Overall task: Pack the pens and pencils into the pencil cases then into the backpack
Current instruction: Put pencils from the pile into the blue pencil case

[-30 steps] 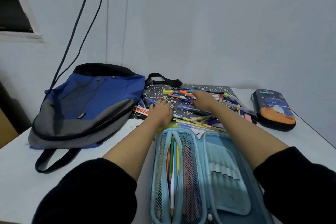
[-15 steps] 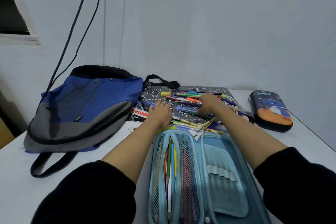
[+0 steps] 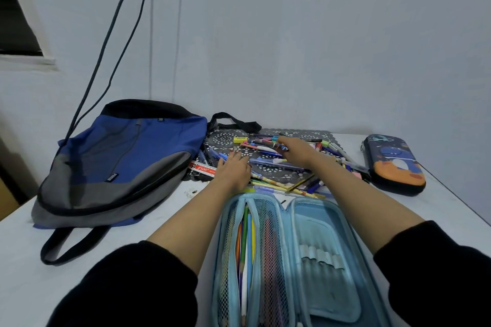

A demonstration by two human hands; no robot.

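Our left hand [image 3: 235, 170] lies spread on the pens [image 3: 276, 167]. Our right hand [image 3: 296, 151] touches farther ones; we cannot tell its grip.

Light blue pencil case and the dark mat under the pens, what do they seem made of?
Light blue pencil case: likely matte fabric over a stiff shell, with a see-through mesh pocket and elastic loops. Dark mat: probably vinyl or crocheted lace, going by its openwork pattern; unclear which.
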